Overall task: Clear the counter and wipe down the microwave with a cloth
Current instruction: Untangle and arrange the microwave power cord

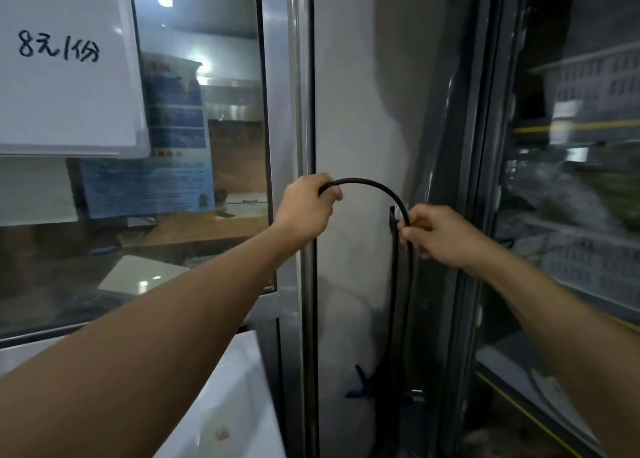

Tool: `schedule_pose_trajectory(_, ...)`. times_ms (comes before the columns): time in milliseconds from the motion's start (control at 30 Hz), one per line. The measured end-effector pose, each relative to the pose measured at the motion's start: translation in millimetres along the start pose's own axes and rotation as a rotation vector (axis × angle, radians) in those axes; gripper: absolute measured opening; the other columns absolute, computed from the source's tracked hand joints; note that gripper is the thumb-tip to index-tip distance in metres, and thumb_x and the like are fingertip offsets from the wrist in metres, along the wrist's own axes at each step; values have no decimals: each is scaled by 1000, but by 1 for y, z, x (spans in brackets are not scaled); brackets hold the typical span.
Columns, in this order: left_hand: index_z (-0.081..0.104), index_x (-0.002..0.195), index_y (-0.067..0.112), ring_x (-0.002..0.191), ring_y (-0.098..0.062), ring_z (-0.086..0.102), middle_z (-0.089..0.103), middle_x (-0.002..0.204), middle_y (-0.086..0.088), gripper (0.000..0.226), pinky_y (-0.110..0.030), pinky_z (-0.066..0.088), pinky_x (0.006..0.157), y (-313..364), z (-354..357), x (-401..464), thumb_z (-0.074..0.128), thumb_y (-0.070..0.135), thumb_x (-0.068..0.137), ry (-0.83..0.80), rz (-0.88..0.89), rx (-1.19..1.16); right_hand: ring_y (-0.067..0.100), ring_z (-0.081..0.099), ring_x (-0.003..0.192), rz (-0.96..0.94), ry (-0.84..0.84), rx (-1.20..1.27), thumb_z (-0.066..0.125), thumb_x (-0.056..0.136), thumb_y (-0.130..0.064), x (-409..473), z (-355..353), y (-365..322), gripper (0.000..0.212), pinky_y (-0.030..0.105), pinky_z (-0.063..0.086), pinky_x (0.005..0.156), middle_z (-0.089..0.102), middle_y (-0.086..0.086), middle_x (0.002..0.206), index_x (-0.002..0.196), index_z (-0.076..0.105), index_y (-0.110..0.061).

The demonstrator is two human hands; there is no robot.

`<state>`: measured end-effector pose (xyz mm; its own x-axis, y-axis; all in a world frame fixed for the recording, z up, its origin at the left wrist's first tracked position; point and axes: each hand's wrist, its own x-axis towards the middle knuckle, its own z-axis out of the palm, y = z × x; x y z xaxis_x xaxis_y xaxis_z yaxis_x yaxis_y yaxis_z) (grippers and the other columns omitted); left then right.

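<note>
Both hands are up at mid-frame, apart from each other, and each has hold of the same black cable point(367, 183). The left hand point(308, 208), just left of centre, has its fingers curled round one end of it. The right hand point(438, 236), a little lower and to the right, pinches the cable between thumb and fingers where it turns downward. Between the two hands the cable arches up in a smooth bow; below the right hand it drops straight down along a pale grey wall panel point(356, 94), past a small black clip point(393, 217) on the wall.

Bare forearms reach in from the lower corners. Left of the left hand stands a metal window frame point(289, 128), with glass point(194, 167) beyond it showing a blurred blue poster and kitchen reflections. Upper left, a white sheet point(69, 77) carries handwritten black characters. At the bottom, under the left forearm, a white surface point(239, 405) shows. On the right side a dark glass door point(568, 180) reflects baskets and shelves, blurred. No microwave or cloth shows anywhere in view.
</note>
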<state>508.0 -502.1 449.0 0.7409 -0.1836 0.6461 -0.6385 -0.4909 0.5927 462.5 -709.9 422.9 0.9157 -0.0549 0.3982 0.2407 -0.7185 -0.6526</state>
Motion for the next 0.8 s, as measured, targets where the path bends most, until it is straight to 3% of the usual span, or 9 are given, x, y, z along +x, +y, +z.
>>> schedule_pose_trajectory(67, 63, 84, 13, 54, -14, 50, 55, 62, -1, 21, -21, 44, 51, -1, -4, -1, 46, 17, 96, 34, -39, -77, 18, 60, 80, 28, -59, -56, 59, 90, -13, -7, -3, -1, 8, 36, 52, 75, 65, 3, 85, 85, 62, -18)
schedule_pose_trajectory(167, 62, 82, 13, 55, -12, 51, 55, 61, 0, 22, -24, 47, 58, 0, -6, -3, 45, 16, 96, 28, -55, -124, 18, 62, 75, 63, -107, -1, 53, 93, -10, -15, -6, -5, 15, 28, 50, 61, 66, 4, 79, 81, 57, -17)
schedule_pose_trajectory(367, 64, 85, 15, 59, -13, 56, 59, 65, -2, 21, -15, 46, 52, 5, -5, -14, 46, 18, 96, 28, -83, -126, 21, 65, 68, 61, 115, 8, 51, 94, -8, -11, -30, -23, 18, 31, 52, 57, 66, 10, 77, 78, 55, -15)
schedule_pose_trajectory(433, 64, 93, 14, 73, -17, 61, 64, 77, -5, 19, -21, 50, 63, 9, -4, -17, 46, 18, 97, -25, -113, -139, 22, 64, 68, 82, 157, 32, 50, 95, -7, -8, -40, -30, 21, 32, 52, 57, 66, 12, 79, 77, 54, -17)
schedule_pose_trajectory(533, 56, 118, 16, 102, -19, 59, 62, 113, -6, 24, -21, 46, 79, 14, -1, -22, 51, 18, 95, -83, -130, -69, 22, 65, 66, 105, 215, 81, 49, 95, -6, -4, -50, -40, 22, 30, 53, 54, 64, 13, 78, 76, 53, -16)
schedule_pose_trajectory(633, 41, 135, 18, 127, -20, 39, 43, 136, -5, 49, -28, 33, 100, 13, 4, -34, 60, 19, 90, 64, -47, 121, 20, 63, 65, 130, 288, 184, 49, 95, -3, 1, -56, -53, 22, 27, 55, 50, 61, 13, 75, 75, 53, -12)
schedule_pose_trajectory(700, 43, 131, 20, 126, -18, 35, 43, 133, -3, 48, -25, 29, 99, 11, 11, -44, 63, 19, 87, 138, 49, 181, 19, 62, 64, 137, 323, 250, 49, 95, -2, 5, -60, -60, 22, 25, 56, 49, 60, 13, 73, 75, 52, -10)
schedule_pose_trajectory(800, 49, 125, 19, 113, -11, 49, 54, 120, 2, 42, -20, 36, 92, 8, 32, -55, 65, 19, 86, -44, 9, 34, 17, 61, 64, 135, 353, 268, 48, 95, 0, 12, -61, -67, 17, 24, 57, 52, 57, 11, 72, 81, 55, -6)
